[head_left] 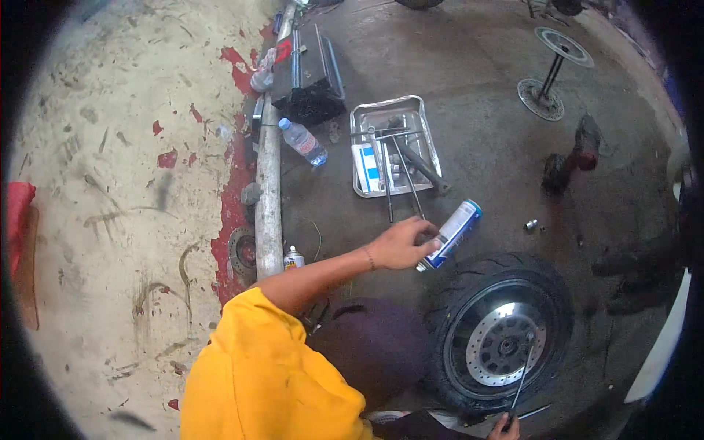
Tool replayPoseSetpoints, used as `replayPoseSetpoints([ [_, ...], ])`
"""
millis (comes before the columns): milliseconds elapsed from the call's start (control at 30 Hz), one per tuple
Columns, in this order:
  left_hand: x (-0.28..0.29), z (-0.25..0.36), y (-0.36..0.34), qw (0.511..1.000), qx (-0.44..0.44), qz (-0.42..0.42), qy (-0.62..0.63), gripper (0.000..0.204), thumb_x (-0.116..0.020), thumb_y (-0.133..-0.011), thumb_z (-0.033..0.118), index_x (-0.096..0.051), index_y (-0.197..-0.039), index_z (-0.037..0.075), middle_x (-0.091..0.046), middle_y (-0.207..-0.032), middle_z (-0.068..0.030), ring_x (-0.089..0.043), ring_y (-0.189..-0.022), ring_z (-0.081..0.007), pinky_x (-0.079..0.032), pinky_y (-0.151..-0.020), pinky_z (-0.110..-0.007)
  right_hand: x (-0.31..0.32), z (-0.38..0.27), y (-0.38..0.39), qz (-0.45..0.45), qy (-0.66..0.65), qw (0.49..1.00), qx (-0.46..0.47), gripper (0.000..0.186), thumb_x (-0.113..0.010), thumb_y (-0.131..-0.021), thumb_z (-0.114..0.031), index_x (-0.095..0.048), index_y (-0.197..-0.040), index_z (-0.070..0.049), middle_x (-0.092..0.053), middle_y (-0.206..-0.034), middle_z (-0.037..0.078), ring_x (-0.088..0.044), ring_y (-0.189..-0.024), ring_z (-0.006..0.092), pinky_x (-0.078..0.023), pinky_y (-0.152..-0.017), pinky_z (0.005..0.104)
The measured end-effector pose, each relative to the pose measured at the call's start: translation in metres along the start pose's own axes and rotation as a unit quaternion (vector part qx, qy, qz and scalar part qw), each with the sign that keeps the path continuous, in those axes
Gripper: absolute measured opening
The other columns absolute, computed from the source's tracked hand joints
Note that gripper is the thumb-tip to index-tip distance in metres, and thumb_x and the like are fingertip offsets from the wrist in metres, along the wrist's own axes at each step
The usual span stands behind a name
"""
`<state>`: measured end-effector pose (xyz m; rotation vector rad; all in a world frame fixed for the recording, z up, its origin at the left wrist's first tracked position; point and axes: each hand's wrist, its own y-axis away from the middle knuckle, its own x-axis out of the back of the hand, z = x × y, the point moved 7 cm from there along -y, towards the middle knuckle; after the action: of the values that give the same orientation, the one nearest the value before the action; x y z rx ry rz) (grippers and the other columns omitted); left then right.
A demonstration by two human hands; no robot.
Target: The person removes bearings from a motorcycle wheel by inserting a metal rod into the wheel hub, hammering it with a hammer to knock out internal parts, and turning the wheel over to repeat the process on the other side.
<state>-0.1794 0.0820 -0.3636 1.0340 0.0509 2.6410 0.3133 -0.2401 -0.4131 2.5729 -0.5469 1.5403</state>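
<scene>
My left hand point(407, 242) is closed around a blue and white spray can point(458, 224), held tilted above the floor. My right hand point(506, 427), at the bottom edge, grips a long-handled metal tool point(522, 381), its far end over the brake disc point(480, 360) of a motorcycle wheel point(457, 308) lying flat. A metal tray point(433, 150) beyond my left hand holds wrenches, bars and a blue and white item point(367, 167). A second spray can point(293, 258) stands by my left forearm, partly hidden.
A pale pipe point(268, 205) runs along the left beside a stained wall point(125, 183). A water bottle point(302, 142), a dark block point(312, 81), a socket point(531, 224), dark parts point(557, 172) and two discs on a shaft point(550, 73) lie or stand around the floor point(477, 88).
</scene>
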Motion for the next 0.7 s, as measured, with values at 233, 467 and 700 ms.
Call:
replayPoseSetpoints([
  [233,0.103,0.0,0.033,0.98,0.155,0.079,0.099,0.037,-0.063,-0.09,0.031,-0.063,-0.111,-0.001,-0.061,-0.103,-0.0148,-0.064,-0.089,-0.0251,-0.051,-0.082,-0.035,0.012,0.027,-0.04,-0.154,-0.03,0.974,-0.164,0.041,-0.062,-0.089,-0.038,-0.066,-0.094,0.002,-0.062,-0.074,0.02,-0.062,-0.068,0.0345,-0.046,-0.062,0.0432],
  [467,0.259,0.01,0.118,0.934,0.29,0.156,0.137,0.038,-0.064,-0.089,0.035,-0.065,-0.106,0.001,-0.065,-0.105,-0.0167,-0.064,-0.094,-0.0276,-0.051,-0.083,-0.036,0.143,-0.166,-0.11,-0.295,0.148,0.936,-0.121,0.045,-0.062,-0.09,-0.037,-0.065,-0.088,0.008,-0.065,-0.079,0.028,-0.064,-0.078,0.0437,-0.048,-0.068,0.0488],
  [700,0.382,-0.015,0.182,0.873,0.405,0.224,0.151,0.039,-0.065,-0.089,0.034,-0.065,-0.111,0.002,-0.068,-0.105,-0.0164,-0.065,-0.098,-0.0258,-0.049,-0.087,-0.036,0.156,-0.276,-0.168,-0.323,0.174,0.906,-0.213,0.053,-0.062,-0.089,-0.042,-0.067,-0.096,0.011,-0.067,-0.086,0.028,-0.067,-0.082,0.0342,-0.049,-0.076,0.042],
])
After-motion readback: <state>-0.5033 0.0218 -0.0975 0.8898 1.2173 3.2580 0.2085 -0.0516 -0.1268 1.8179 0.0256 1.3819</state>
